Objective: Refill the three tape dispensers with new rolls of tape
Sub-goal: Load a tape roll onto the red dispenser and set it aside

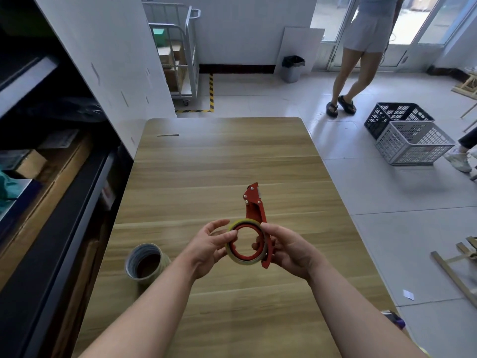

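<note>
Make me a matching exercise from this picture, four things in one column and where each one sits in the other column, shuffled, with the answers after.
Things
1. red tape dispenser
2. stack of tape rolls
3. thin dark stick
4. light grey crate

Places
A. on the floor, right of the table
B. held between the left hand and the right hand
C. standing on the table, left of the left hand
D. lying near the table's far left corner

Pairs: 1-B, 2-C, 3-D, 4-A
</note>
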Motion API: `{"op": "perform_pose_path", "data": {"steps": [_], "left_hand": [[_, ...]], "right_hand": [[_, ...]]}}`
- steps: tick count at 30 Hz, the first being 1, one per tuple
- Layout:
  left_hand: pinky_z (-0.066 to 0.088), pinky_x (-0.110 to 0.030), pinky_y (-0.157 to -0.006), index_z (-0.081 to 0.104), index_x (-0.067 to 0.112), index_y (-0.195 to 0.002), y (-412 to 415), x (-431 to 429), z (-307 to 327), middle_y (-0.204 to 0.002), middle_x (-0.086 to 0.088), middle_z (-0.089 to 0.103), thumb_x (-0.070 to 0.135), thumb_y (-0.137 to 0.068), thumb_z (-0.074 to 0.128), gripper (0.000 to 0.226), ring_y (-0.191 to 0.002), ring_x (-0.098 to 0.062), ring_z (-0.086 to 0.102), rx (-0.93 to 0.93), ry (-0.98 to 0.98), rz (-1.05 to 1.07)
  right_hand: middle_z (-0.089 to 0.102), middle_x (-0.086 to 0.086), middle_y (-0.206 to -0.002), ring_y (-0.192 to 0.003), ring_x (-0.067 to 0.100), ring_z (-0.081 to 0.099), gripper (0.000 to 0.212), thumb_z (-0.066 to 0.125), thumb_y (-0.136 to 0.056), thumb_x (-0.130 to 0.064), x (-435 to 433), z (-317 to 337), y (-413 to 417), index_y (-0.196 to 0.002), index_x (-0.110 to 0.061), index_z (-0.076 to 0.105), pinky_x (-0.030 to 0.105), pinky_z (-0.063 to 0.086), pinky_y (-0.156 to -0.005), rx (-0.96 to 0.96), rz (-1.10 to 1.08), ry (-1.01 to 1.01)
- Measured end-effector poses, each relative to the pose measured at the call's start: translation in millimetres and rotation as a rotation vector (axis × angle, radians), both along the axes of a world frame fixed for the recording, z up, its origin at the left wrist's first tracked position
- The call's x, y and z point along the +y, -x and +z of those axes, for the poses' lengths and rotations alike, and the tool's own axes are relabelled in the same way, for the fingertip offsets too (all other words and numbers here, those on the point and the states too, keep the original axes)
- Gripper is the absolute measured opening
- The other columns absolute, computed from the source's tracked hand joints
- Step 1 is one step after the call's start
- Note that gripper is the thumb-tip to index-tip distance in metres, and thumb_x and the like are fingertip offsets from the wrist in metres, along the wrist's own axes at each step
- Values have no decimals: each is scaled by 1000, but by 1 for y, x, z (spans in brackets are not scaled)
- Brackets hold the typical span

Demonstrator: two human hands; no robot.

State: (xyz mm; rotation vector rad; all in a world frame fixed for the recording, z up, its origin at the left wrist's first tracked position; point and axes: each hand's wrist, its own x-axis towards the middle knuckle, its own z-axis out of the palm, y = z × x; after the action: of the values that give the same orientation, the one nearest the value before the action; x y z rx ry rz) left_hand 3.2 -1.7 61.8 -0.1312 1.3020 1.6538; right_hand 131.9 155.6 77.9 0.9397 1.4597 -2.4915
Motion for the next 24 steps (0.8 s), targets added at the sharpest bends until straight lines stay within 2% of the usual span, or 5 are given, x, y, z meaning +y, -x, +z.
{"op": "perform_pose_path", "data": {"steps": [7,13,17,21,24], "left_hand": [[50,-41,-96,59,5,-118,2,4,3,-110,-12,68,15,-82,71,39,-102,-26,65,94,163,-215],[55,-34,-79,64,4,-98,1,10,7,-86,-10,67,35,-86,66,33,-80,-23,64,196,301,-218],[52,-33,-75,62,4,-95,1,11,11,-87,-12,64,21,-86,67,20,-76,-22,60,285,335,-291],[49,-29,-65,59,5,-104,0,8,19,-85,-8,60,14,-90,56,17,-66,-16,54,173,144,-301],[54,-30,-72,66,6,-106,2,3,21,-97,-11,66,-3,-87,55,23,-75,-17,62,250,78,-392]], "right_hand": [[58,5,-73,-66,17,57,43,78,-70,-21,5,-4,-7,-104,-1,61,30,55,-68,99,46,22],[60,11,-92,-81,22,57,62,81,-66,-17,6,-7,-14,-120,3,57,32,51,-77,120,140,-42],[56,14,-96,-85,26,54,67,77,-63,-16,3,-11,-19,-122,4,54,31,49,-75,117,143,-20],[57,6,-77,-69,19,55,48,79,-55,-33,3,-15,-24,-93,-7,63,33,48,-69,71,17,110],[56,3,-74,-62,15,50,46,73,-58,-42,5,-16,-25,-89,-9,66,32,42,-64,17,-49,135]]}}
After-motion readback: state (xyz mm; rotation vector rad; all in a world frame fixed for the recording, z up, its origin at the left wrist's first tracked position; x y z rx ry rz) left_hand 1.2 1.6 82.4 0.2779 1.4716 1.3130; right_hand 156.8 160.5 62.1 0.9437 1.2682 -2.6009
